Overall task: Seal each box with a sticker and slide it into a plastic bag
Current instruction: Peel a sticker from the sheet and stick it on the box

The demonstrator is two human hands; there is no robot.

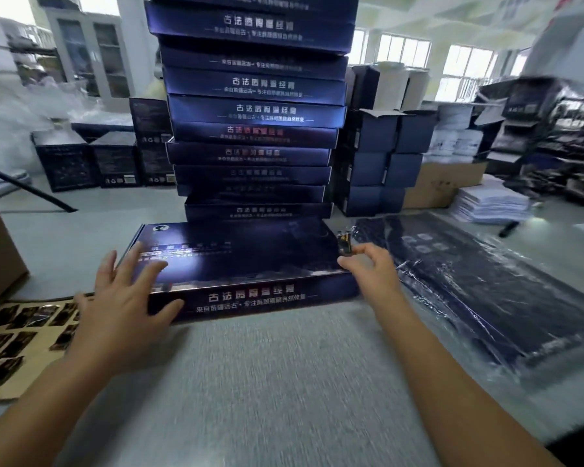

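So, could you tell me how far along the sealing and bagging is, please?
Done: a bagged box lies on the right. In hand: the left hand rests on a dark blue box while the right hand pinches a sticker at its right edge. Left: bagging it, then the tall stack behind.

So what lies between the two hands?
In the head view, the dark blue box fills it: left hand rests on its left end, right hand pinches a sticker at its right edge.
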